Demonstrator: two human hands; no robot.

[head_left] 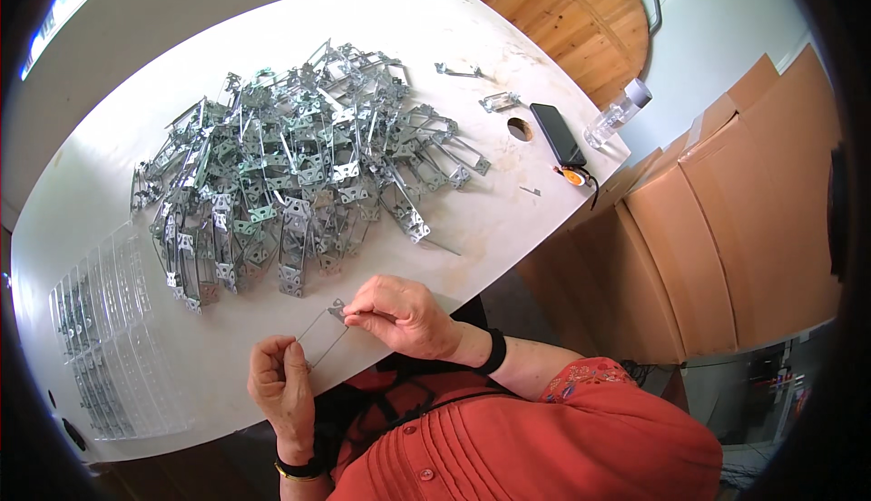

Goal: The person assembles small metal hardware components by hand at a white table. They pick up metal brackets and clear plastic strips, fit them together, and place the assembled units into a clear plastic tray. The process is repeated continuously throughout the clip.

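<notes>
Near the table's front edge I hold a small metal wire bracket (337, 312) between both hands. My left hand (280, 390) pinches its near-left end, which the fingers mostly hide. At the other end, by a small grey plate, my right hand (405, 316) is closed on it with thumb and fingers. Two thin wires run side by side between the hands. Just beyond them lies a large heap of similar metal brackets (281, 156), tangled together. To the left is a clear plastic tray (154, 379) with long narrow compartments; its leftmost ones hold rows of brackets.
Two loose brackets lie apart at the far right, one of them an open wire frame (500, 102). Near the right edge are a black phone (557, 135), an orange-and-white tag (572, 176), a clear bottle (617, 116) and a round hole. Cardboard boxes (753, 220) stand right of the white table (490, 247).
</notes>
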